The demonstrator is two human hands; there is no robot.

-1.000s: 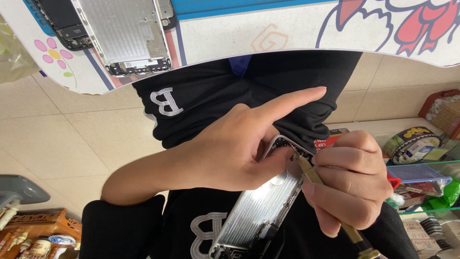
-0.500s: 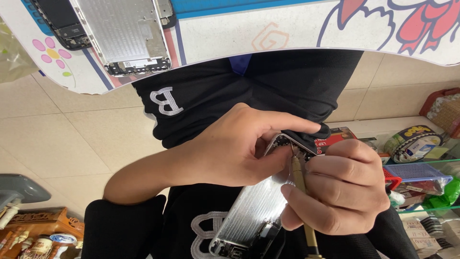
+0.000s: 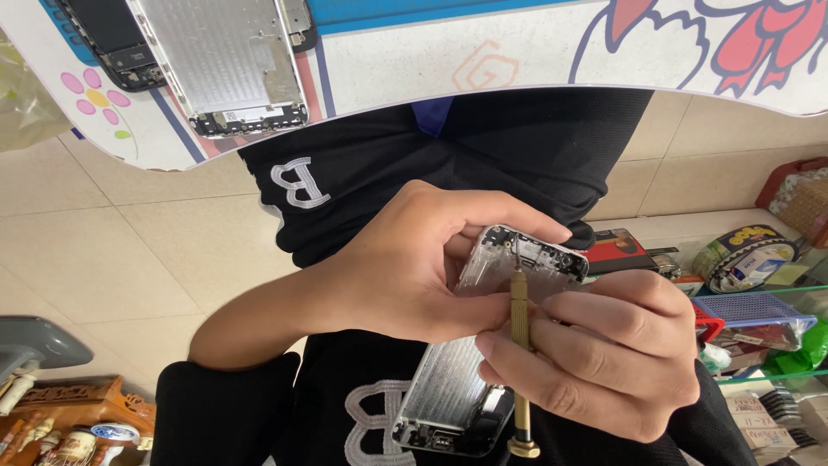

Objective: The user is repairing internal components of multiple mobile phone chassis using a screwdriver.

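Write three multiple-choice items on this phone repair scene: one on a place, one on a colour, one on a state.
1. Where is the screwdriver tip?
A. on the phone shell's upper end
B. on the table
C. on the floor

2. What colour is the screwdriver's shaft?
A. red
B. brass gold
C. blue

3. How is the shell held?
A. lying flat on the table
B. gripped in the left hand, inside facing up
C. resting loose on the lap, untouched

Answers:
1 A: the tip meets the parts near the shell's top edge.
2 B: the shaft in the right hand shows ridged gold metal.
3 B: the left fingers wrap the shell's upper end, with its open inside showing.
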